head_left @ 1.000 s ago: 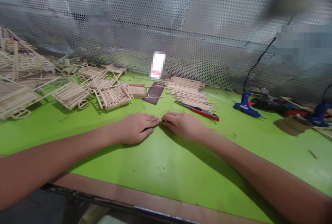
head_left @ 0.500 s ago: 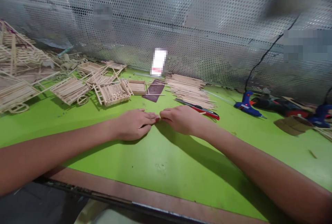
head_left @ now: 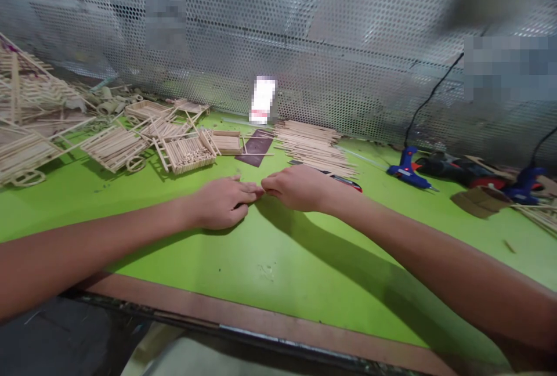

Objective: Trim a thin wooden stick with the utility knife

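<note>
My left hand (head_left: pixel 221 203) and right hand (head_left: pixel 300 188) close narrow, fingertips nearly touching; I can't tell if they hold anything. The far white label (head_left: pixel 263 100) is blurred.

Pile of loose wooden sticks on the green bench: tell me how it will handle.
The pile of wooden sticks will probably scatter if pushed, since nothing seems to bind them. Each looks thin, light and stiff, likely snapping before it bends far. Picked up in a bunch, they would probably slip apart.
</note>
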`<action>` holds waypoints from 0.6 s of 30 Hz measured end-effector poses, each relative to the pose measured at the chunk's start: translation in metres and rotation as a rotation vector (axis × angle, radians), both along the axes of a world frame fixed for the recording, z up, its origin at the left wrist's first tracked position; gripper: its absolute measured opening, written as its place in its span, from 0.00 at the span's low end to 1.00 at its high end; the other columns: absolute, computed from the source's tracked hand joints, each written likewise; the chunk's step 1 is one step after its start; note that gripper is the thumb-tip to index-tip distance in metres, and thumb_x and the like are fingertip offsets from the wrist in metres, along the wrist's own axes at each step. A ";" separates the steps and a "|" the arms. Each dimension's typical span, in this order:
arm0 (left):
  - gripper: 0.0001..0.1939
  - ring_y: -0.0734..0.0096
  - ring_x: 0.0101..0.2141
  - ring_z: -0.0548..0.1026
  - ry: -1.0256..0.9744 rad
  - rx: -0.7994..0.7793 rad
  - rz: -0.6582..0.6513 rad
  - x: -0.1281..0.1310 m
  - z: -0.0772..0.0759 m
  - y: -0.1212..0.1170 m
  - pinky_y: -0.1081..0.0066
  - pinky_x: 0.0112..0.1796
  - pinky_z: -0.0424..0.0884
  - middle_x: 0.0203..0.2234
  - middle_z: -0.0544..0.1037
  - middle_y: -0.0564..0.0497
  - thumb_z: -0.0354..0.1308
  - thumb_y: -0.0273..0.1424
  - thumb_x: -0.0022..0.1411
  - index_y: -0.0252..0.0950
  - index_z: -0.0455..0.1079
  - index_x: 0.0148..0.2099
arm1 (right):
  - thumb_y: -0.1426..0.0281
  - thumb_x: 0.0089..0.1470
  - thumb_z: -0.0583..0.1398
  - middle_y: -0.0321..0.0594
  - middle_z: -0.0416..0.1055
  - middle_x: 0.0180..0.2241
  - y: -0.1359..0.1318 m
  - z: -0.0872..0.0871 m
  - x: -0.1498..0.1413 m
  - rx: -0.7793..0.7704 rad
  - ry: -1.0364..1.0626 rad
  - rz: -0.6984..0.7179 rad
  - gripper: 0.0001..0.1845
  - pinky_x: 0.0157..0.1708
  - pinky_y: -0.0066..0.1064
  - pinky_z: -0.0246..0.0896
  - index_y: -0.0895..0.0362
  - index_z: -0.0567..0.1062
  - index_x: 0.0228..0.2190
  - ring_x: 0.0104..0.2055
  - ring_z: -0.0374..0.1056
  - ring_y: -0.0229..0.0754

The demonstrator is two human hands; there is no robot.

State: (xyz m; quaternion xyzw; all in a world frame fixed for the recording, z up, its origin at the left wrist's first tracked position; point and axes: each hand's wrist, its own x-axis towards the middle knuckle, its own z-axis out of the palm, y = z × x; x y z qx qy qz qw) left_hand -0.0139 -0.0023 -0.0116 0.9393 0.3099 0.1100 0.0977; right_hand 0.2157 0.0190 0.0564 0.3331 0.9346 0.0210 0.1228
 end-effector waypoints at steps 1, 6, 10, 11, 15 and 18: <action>0.25 0.56 0.63 0.74 -0.026 0.001 0.019 0.000 0.000 0.000 0.49 0.68 0.62 0.65 0.73 0.45 0.48 0.31 0.72 0.35 0.74 0.66 | 0.70 0.71 0.55 0.40 0.80 0.35 -0.001 -0.003 0.003 -0.009 0.024 -0.021 0.12 0.28 0.33 0.48 0.55 0.78 0.39 0.30 0.69 0.41; 0.22 0.57 0.48 0.82 -0.228 0.041 0.116 -0.006 0.004 0.010 0.53 0.50 0.79 0.50 0.85 0.43 0.48 0.33 0.74 0.35 0.79 0.59 | 0.63 0.75 0.51 0.41 0.79 0.36 -0.008 -0.032 0.020 0.008 0.218 -0.097 0.16 0.29 0.32 0.54 0.56 0.76 0.41 0.30 0.70 0.41; 0.20 0.61 0.40 0.83 -0.244 0.103 0.183 -0.019 0.011 0.024 0.56 0.42 0.79 0.41 0.86 0.45 0.48 0.35 0.74 0.36 0.82 0.49 | 0.64 0.75 0.52 0.45 0.80 0.43 -0.005 -0.047 0.024 0.064 0.303 0.055 0.16 0.40 0.36 0.64 0.57 0.78 0.46 0.40 0.74 0.46; 0.20 0.61 0.38 0.82 -0.232 0.115 0.195 -0.021 0.014 0.026 0.57 0.41 0.79 0.39 0.86 0.45 0.48 0.35 0.74 0.36 0.82 0.47 | 0.66 0.75 0.52 0.46 0.80 0.44 -0.004 -0.048 0.024 0.085 0.314 0.093 0.16 0.43 0.38 0.65 0.57 0.78 0.48 0.43 0.74 0.47; 0.20 0.63 0.30 0.79 -0.188 0.158 0.182 -0.024 0.022 0.022 0.61 0.35 0.76 0.32 0.84 0.46 0.49 0.39 0.74 0.37 0.81 0.41 | 0.69 0.74 0.52 0.47 0.79 0.47 -0.003 -0.050 0.023 0.129 0.337 0.146 0.17 0.50 0.42 0.67 0.58 0.79 0.52 0.48 0.72 0.49; 0.26 0.66 0.22 0.72 -0.124 0.175 0.141 -0.021 0.023 0.015 0.62 0.30 0.72 0.21 0.76 0.48 0.46 0.42 0.75 0.38 0.74 0.28 | 0.66 0.74 0.53 0.49 0.78 0.49 -0.003 -0.047 0.021 0.159 0.350 0.120 0.17 0.51 0.45 0.68 0.59 0.79 0.51 0.48 0.72 0.50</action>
